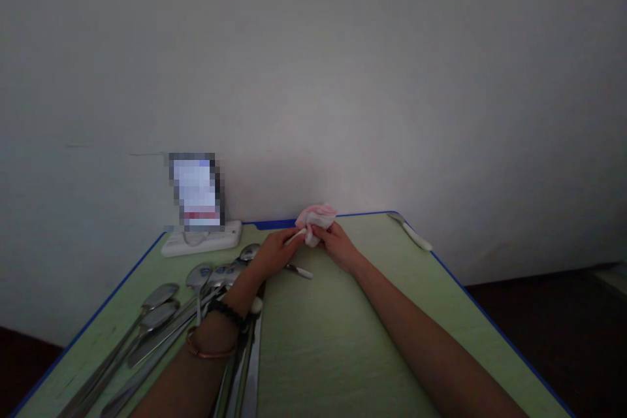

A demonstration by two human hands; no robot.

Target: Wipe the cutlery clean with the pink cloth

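Over the far middle of the table, my left hand is closed on the white handle of a utensil whose kind I cannot make out. My right hand grips a pink and white cloth, bunched around the utensil's other end and hiding it. Both hands meet at the cloth. Below my left hand, the pale end of another utensil shows on the table. Several metal spoons lie under and beside my left forearm, partly covered by it.
A phone with a blurred screen leans upright behind a white power strip at the far left. A white-handled fork lies at the far right edge of the green table. The wall rises directly behind.
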